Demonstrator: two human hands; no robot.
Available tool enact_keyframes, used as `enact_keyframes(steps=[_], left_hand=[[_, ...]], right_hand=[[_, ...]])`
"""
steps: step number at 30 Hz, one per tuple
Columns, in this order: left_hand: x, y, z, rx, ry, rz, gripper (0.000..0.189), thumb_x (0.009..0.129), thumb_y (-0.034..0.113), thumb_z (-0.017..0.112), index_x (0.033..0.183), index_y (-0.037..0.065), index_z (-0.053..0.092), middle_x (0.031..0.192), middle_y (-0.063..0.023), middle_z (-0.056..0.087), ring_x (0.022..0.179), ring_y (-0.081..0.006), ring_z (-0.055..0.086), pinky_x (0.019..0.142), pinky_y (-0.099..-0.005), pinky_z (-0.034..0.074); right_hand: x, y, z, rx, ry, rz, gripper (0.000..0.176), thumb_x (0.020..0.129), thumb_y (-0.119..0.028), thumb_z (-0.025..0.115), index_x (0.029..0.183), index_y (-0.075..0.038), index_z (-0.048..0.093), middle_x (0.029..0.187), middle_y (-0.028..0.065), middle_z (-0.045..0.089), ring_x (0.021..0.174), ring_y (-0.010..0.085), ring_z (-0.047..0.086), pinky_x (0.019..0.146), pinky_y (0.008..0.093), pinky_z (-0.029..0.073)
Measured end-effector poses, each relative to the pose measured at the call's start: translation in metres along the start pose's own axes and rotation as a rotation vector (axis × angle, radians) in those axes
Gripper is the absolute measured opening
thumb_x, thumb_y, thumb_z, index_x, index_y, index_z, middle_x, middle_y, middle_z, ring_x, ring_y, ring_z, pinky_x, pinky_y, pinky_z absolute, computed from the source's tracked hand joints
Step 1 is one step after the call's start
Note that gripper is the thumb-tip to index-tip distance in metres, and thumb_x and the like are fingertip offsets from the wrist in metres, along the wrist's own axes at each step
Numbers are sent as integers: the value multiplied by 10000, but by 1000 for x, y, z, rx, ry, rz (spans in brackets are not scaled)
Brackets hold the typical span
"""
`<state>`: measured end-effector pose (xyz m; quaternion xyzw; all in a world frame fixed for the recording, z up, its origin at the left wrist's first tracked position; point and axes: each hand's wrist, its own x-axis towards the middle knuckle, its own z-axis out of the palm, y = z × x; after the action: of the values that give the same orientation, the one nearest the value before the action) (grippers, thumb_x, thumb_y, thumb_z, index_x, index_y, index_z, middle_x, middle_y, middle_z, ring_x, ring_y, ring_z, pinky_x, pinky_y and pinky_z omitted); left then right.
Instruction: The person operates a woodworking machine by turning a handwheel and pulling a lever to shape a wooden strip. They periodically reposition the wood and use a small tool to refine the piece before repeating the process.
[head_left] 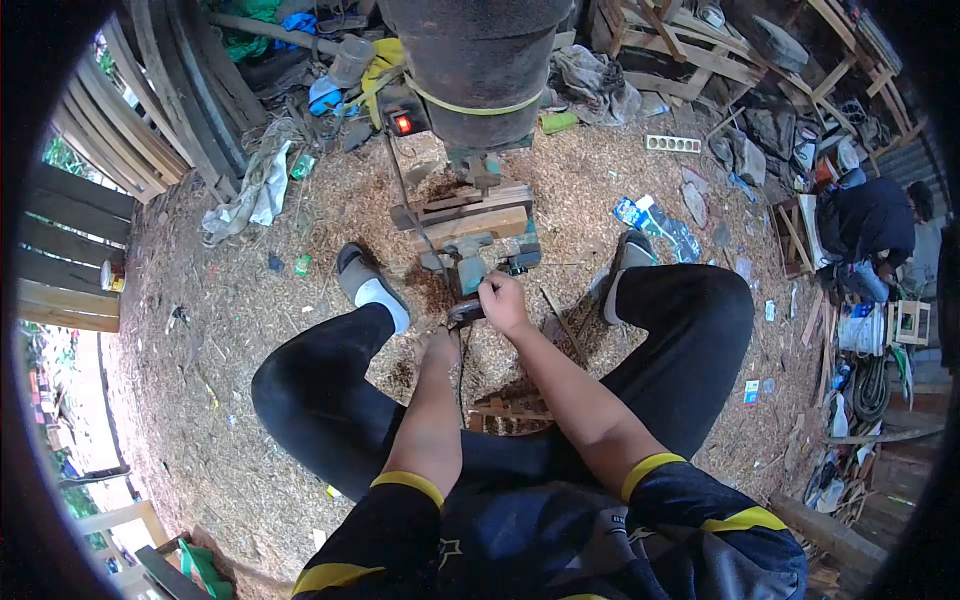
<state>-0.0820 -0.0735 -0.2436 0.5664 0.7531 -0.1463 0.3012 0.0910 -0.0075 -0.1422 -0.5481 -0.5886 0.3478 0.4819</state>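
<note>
A machine with a large dark cylindrical body (475, 60) stands before me, a yellow band around it. Below it, wooden pieces (480, 222) lie against a worn green metal vise (470, 272). My right hand (503, 302) is closed at the near end of the vise; whatever its fingers grip is hidden. Lower and to the left, my left hand (437, 347) is closed beside a dark part (466, 312) under the vise. Its fingertips are mostly hidden, so what it holds cannot be made out.
A lit red switch (403, 123) sits on the machine's left side, with a cable hanging down. A white power strip (673, 144) and blue packaging (655, 225) lie on shavings. Wood pieces (510, 408) lie between my legs. Another person (868, 230) crouches at the right.
</note>
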Motion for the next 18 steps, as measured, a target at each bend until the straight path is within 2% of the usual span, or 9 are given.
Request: enact_keyframes(steps=[1, 2, 4, 7, 10, 14, 17, 18], left_hand=[[22, -13, 26, 38, 7, 55, 506, 1042, 440, 403, 1297, 74, 643, 1372, -188, 644, 1367, -416, 474, 1139, -551, 290], [24, -14, 28, -17, -17, 36, 506, 1043, 440, 402, 1305, 76, 638, 1377, -183, 642, 1363, -418, 476, 1140, -553, 291], [22, -11, 18, -133, -63, -8, 506, 1045, 440, 400, 1319, 80, 629, 1387, -175, 637, 1353, -422, 481, 1140, -559, 293], [-1, -2, -5, -100, -92, 6, 520, 1053, 450, 383, 1337, 77, 609, 1419, -176, 615, 1404, -445, 436, 1153, -584, 279], [19, -10, 12, -148, -97, -26, 535, 1062, 449, 364, 1366, 70, 587, 1416, -184, 617, 1473, -452, 354, 1173, -588, 264], [5, -10, -22, -192, -213, 40, 561, 1023, 473, 475, 1395, 69, 585, 1364, -228, 641, 1356, -381, 546, 1113, -473, 430], [32, -22, -20, -10, -286, 190, 557, 976, 500, 546, 1309, 69, 668, 1351, -211, 654, 1249, -365, 636, 1049, -448, 492], [28, -19, -38, 69, -342, 216, 547, 964, 501, 561, 1281, 74, 688, 1348, -198, 659, 1243, -361, 639, 1049, -446, 491]], right_hand=[[-1, 3, 0, 0, 2, -7, 186, 880, -93, 583, 798, 57, 656, 749, 189, 614, 680, 325, 625, 645, 399, 480], [-2, 5, -2, -3, 3, -12, 190, 884, -94, 581, 808, 59, 661, 753, 188, 618, 679, 318, 625, 645, 396, 478], [-4, 4, -5, -11, -5, 25, 196, 887, -99, 579, 809, 61, 661, 753, 188, 622, 685, 316, 630, 653, 397, 481], [-4, 2, -6, -11, -47, 66, 204, 889, -106, 578, 811, 62, 663, 759, 191, 629, 698, 319, 635, 665, 396, 485], [-4, 1, -6, -19, -29, 54, 207, 888, -109, 578, 841, 67, 676, 768, 205, 648, 694, 313, 648, 662, 391, 493], [-3, 6, -6, -23, -19, 56, 225, 890, -125, 578, 861, 70, 686, 766, 224, 657, 678, 303, 658, 653, 398, 499], [-4, -4, -7, 9, -32, 148, 244, 889, -156, 586, 854, 64, 687, 753, 226, 659, 665, 296, 657, 650, 396, 499], [-4, -6, -8, 20, -37, 186, 251, 888, -167, 590, 848, 61, 686, 748, 225, 659, 661, 294, 655, 649, 394, 498]])
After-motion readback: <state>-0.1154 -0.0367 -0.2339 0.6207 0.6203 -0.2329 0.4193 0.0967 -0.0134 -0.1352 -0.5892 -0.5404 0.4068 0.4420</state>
